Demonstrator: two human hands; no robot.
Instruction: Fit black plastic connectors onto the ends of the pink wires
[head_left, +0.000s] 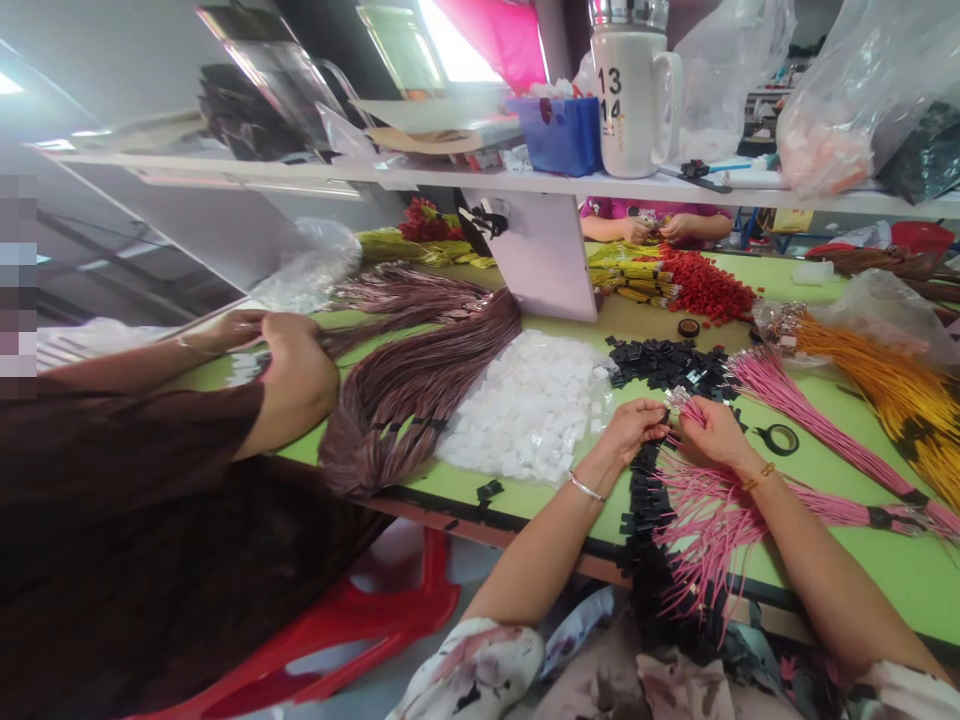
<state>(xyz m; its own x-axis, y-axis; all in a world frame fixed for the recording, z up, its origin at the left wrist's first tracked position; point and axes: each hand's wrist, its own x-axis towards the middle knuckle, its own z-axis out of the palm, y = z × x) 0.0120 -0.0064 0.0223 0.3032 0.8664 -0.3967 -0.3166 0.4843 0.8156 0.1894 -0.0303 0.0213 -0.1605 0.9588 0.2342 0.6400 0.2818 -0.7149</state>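
My left hand [634, 425] is pinched shut on a small black connector at the end of a pink wire. Just to its right, my right hand [709, 428] is closed on the pink wire ends beside it. A fan of pink wires with black connectors [694, 525] drapes from my hands over the green table's [840, 545] front edge. A pile of loose black connectors [664, 362] lies just behind my hands. A long bundle of pink wires [814, 425] stretches away to the right.
A heap of white plastic pieces [529, 405] lies left of my hands. A co-worker at left handles brown wires [409, 385]. Yellow wires [892, 385], red parts [705, 285] and a tape roll [780, 438] lie about. Another person's hands [656, 230] work behind a white shelf holding a mug [630, 95].
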